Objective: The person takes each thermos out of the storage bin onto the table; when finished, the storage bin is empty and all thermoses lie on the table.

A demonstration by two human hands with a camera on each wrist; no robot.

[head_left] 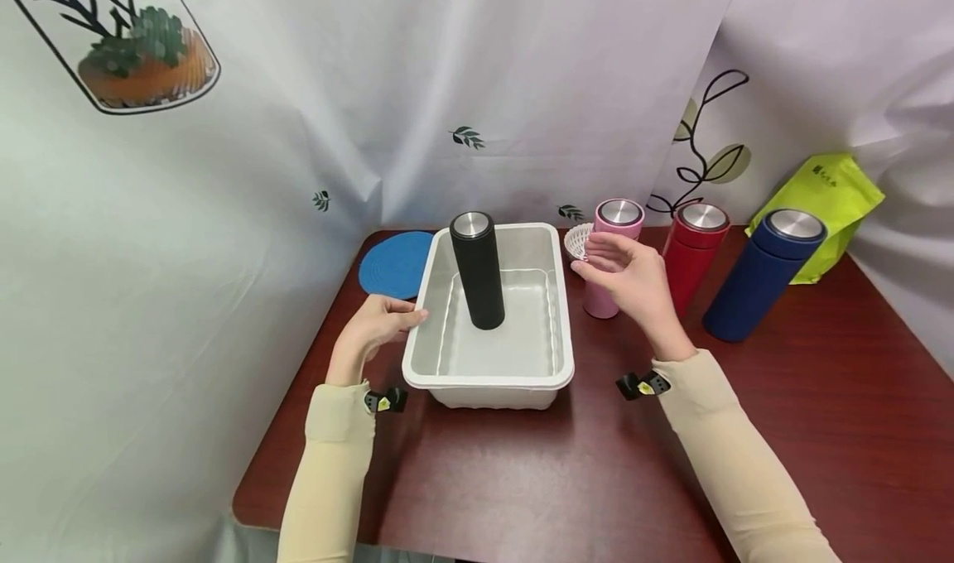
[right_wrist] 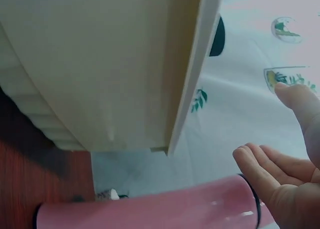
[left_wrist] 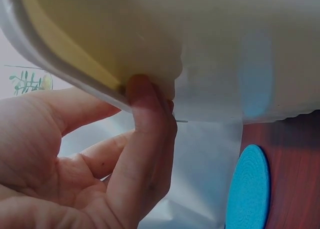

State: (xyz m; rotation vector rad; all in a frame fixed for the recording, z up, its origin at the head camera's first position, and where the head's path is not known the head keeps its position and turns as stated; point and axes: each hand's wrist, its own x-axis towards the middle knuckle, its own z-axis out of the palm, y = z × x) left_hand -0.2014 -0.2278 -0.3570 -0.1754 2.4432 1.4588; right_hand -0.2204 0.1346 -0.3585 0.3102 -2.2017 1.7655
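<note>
White tub (head_left: 488, 382) holds black bottle (head_left: 480, 280); left hand (head_left: 378, 323) pinches tub. Right hand (head_left: 632, 275) empty, fingers loose, near pink bottle (head_left: 599, 300): likely reaching; next probably needs snug grip.

I grip a smooth plastic tub (head_left: 488, 382), faint sheen. Black bottle (head_left: 480, 277) matt, shiny metal lid (head_left: 472, 224); pink bottle (right_wrist: 150, 206) glossy. Table (head_left: 522, 472) glossy, wood-look. Curtain (head_left: 551, 74) creased, smooth cloth. Blue mat (left_wrist: 250, 189) matt, finely ridged. Bag (head_left: 831, 194) crinkled, plastic-looking. My sleeve (head_left: 328, 472) matt cloth.
</note>
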